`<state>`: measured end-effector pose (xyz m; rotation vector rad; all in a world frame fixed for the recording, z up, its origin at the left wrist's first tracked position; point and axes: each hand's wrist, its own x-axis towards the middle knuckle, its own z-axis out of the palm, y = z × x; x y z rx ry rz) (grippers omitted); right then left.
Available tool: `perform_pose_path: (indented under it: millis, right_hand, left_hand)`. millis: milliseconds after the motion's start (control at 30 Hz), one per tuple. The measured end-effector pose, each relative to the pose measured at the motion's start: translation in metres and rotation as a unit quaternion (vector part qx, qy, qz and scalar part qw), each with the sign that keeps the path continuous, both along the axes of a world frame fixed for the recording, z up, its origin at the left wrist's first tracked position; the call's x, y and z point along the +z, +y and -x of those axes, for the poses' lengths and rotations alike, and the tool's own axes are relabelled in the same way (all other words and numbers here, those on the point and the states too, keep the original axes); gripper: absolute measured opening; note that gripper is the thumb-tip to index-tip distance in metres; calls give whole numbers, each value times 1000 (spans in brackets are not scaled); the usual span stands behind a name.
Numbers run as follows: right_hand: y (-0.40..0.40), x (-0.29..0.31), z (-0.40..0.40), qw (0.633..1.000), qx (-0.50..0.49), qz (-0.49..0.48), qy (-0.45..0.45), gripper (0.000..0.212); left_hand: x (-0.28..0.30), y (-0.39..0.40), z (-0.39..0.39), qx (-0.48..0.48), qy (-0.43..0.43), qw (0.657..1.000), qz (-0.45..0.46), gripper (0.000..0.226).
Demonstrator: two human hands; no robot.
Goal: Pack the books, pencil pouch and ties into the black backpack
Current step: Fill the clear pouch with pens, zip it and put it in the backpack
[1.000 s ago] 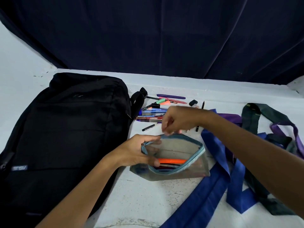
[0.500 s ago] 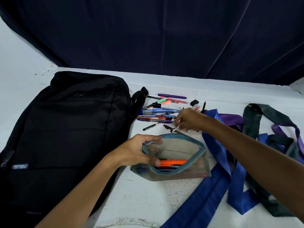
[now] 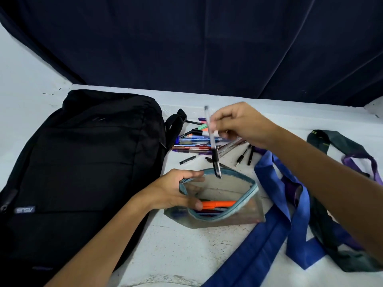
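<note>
Nearest, the blue tie (image 3: 259, 251) runs in a long folded band across the white table (image 3: 176, 255), from the near edge up past the right side of the pouch (image 3: 219, 216). More ties lie to the right: a dark green one (image 3: 331, 141) and a purple one (image 3: 360, 162), tangled with the blue and partly under the right forearm.

The left hand (image 3: 176, 193) grips the pouch's left end, thumb along the far rim of the zip and fingers curled inside the near rim, holding the mouth wide. The pouch is clear with a pale blue zip edge and lies on the table just right of the backpack (image 3: 83, 172). Inside it an orange marker (image 3: 217, 203) lies over some darker pens.

The black backpack lies flat on the left, closed as far as can be seen, with a small grey label at its near left.

Above the pouch, the right hand (image 3: 238, 125) pinches a clear pen (image 3: 212, 141) near its upper half; the pen hangs almost upright, its dark tip just over the pouch's far rim.

Beyond that, a heap of pens (image 3: 194, 139), a clear ruler (image 3: 232, 147) and two black pens (image 3: 245, 155) lie loose on the table beside the backpack's strap. A dark curtain (image 3: 207, 48) hangs behind.
</note>
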<state>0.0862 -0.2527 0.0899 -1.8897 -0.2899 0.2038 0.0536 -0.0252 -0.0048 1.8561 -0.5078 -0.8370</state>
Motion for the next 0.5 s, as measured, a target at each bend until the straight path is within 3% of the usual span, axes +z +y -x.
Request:
perform_pose_path:
  millis: [100,200,300,367,500]
  right_hand:
    - [9,-4,13,980,130,145,27,6]
    - [23,-20,20,923,232,307,16,6]
    - [25,-28,20,886,268,373,55,9]
    - [16,-24,12,901,234,362,52,10]
    - [-15,-39,-20,948,28,317,-1,10]
  left_hand:
    - [0,0,0,3,4,1000,2,122]
    - [3,-1,2,-9,9,1000,24,89]
    - [6,-3,4,-17,12,999,38,83]
    - [4,-2,4,-17,-3,1000,26,93]
    - [3,1,2,1,-12,1000,-19,128]
